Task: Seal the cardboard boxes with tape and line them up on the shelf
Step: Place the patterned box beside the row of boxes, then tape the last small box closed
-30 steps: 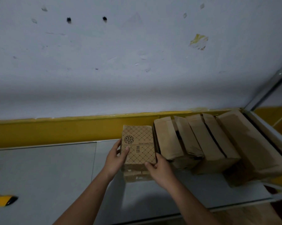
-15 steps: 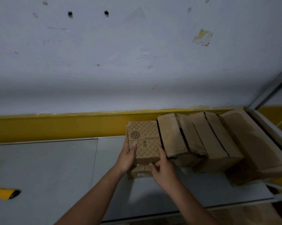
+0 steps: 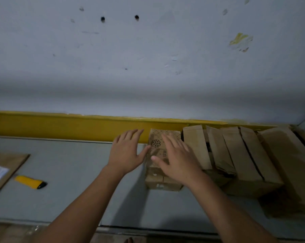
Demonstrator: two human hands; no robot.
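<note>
The patterned box (image 3: 163, 135), under the flat, open right hand (image 3: 176, 160) and beside the spread left hand (image 3: 126, 152), looks light and stiff; grip its sides.

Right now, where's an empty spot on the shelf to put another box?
The grey shelf is bare between the yellow-handled cutter and the patterned brown cardboard box, and along the front edge. The right end is packed with plain brown cardboard boxes; flat cardboard with a white label fills the left edge.
</note>
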